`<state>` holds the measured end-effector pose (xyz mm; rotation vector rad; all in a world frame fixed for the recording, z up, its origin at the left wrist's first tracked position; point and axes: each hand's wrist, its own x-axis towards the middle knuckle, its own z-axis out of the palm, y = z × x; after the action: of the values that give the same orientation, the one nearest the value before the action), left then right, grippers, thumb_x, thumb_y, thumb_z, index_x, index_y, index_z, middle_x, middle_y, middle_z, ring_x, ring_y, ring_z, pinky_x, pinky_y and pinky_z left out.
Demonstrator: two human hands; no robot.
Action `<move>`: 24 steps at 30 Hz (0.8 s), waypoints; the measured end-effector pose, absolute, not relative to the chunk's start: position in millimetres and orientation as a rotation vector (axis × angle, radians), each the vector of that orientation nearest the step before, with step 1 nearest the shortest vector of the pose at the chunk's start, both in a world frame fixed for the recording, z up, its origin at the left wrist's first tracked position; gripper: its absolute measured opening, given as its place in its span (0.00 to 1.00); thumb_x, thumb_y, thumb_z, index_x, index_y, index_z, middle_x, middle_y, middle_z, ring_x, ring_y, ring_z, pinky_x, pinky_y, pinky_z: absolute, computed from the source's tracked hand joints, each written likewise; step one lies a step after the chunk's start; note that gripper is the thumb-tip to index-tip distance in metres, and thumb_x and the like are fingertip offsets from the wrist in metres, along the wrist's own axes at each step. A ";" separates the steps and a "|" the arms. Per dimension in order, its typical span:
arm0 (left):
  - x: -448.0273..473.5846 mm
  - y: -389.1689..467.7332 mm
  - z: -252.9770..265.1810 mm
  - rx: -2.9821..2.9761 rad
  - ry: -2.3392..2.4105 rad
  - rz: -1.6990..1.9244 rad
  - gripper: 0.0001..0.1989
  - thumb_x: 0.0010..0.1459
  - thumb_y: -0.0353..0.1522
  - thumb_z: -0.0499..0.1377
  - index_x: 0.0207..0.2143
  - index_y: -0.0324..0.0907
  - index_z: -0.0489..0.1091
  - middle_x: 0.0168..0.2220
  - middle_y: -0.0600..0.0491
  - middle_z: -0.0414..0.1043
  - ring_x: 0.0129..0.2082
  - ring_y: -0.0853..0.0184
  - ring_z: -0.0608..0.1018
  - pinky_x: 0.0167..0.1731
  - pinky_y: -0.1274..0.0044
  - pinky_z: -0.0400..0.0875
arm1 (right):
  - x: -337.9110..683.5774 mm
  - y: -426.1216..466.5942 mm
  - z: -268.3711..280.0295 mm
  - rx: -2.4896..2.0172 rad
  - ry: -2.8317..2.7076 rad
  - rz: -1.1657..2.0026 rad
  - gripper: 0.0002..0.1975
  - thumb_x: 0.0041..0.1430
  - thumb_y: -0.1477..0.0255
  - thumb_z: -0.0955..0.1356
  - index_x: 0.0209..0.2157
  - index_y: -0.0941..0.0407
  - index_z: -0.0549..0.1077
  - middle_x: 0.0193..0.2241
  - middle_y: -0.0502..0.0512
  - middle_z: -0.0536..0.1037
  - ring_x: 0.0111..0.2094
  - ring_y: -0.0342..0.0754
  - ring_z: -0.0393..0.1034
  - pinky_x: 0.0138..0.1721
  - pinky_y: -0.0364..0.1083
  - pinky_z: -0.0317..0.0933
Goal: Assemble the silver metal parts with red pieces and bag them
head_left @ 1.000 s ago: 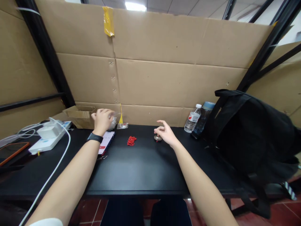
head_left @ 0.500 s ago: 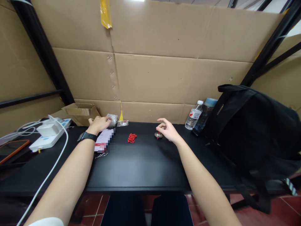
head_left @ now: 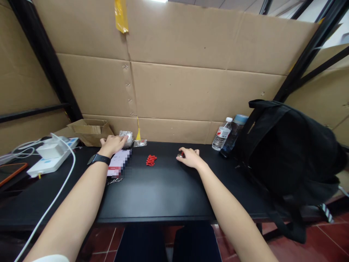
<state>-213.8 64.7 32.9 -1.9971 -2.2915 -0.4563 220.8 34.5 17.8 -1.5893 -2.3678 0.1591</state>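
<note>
Bare hands over a smooth black tabletop (head_left: 152, 198) backed by creased, matte cardboard (head_left: 174, 91). The right hand (head_left: 189, 157), right of centre, is bent low over a small, round, shiny metal disc (head_left: 180, 155), its thumb and index finger narrowly spaced about the rim; the disc is partly hidden, and how firmly it is gripped cannot be told. The left hand (head_left: 112, 144) is loosely spread, thumb apart from the fingers, whose tips overlap a crinkled, translucent plastic packet (head_left: 126, 137); whether they touch it is unclear. Just right of that packet lies a flatter clear sachet (head_left: 140, 143). Between the hands, somewhat nearer, sits a tangled little heap of red cord loops (head_left: 151, 160). On the near side of the left hand are a flat rectangular phone (head_left: 117, 162) and a slender metal chain (head_left: 115, 181). Far left: an open-topped brown paper bag (head_left: 91, 133) and, nearer, a glossy white power strip (head_left: 45, 166) with looping cable. Far right: a clear, ribbed plastic bottle (head_left: 221, 137) leaning beside a blue-lidded bottle (head_left: 236, 133), next to a soft black fabric backpack (head_left: 291, 153).
</note>
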 end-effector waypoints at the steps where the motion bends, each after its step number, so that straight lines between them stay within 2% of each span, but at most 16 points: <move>1: -211.5 61.4 34.4 -1.987 -2.226 -0.523 0.32 0.67 0.51 0.40 0.47 0.47 0.79 0.56 0.38 0.74 0.58 0.39 0.68 0.51 0.49 0.56 | 220.3 35.8 16.4 -1.595 -2.357 0.150 0.23 0.62 0.54 0.67 0.54 0.50 0.72 0.43 0.58 0.81 0.50 0.59 0.71 0.49 0.54 0.50; 5: -197.4 46.8 43.7 -1.857 -2.005 -0.776 0.25 0.69 0.46 0.43 0.47 0.46 0.77 0.57 0.40 0.71 0.57 0.45 0.67 0.50 0.54 0.56 | 218.9 38.3 13.6 -1.601 -2.316 0.142 0.20 0.59 0.59 0.70 0.51 0.49 0.73 0.41 0.56 0.82 0.48 0.57 0.72 0.47 0.52 0.48; 10: -155.5 27.6 58.1 -1.908 -1.821 -0.941 0.16 0.67 0.40 0.50 0.46 0.48 0.75 0.56 0.44 0.70 0.57 0.50 0.66 0.50 0.60 0.55 | 215.8 35.3 14.7 -1.579 -2.249 0.283 0.18 0.53 0.64 0.73 0.47 0.48 0.76 0.39 0.52 0.82 0.46 0.53 0.73 0.47 0.51 0.47; 16: -74.6 2.4 56.8 -2.270 -1.502 -0.993 0.10 0.65 0.36 0.55 0.40 0.49 0.77 0.53 0.50 0.73 0.56 0.55 0.69 0.51 0.62 0.56 | 211.9 32.1 20.5 -1.365 -2.117 0.327 0.19 0.46 0.66 0.76 0.42 0.51 0.77 0.36 0.50 0.82 0.40 0.50 0.75 0.51 0.53 0.54; 21: -34.4 -11.2 45.9 -2.401 -1.320 -1.091 0.07 0.62 0.37 0.60 0.40 0.50 0.78 0.52 0.49 0.74 0.55 0.54 0.69 0.53 0.60 0.59 | 198.6 26.5 29.6 -0.990 -1.689 0.875 0.26 0.43 0.61 0.78 0.43 0.54 0.73 0.39 0.55 0.82 0.37 0.48 0.77 0.45 0.50 0.68; 24: -23.3 -17.7 43.5 -2.349 -1.265 -1.287 0.09 0.62 0.38 0.62 0.44 0.50 0.77 0.51 0.48 0.73 0.55 0.55 0.70 0.54 0.60 0.62 | 188.8 15.9 37.4 -0.786 -1.540 1.109 0.28 0.41 0.62 0.80 0.43 0.53 0.73 0.41 0.55 0.82 0.38 0.48 0.78 0.48 0.51 0.71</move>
<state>-23.3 -17.7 43.5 -2.3493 -1.2646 -1.2867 188.8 15.9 37.4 -0.7863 -1.5398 1.1086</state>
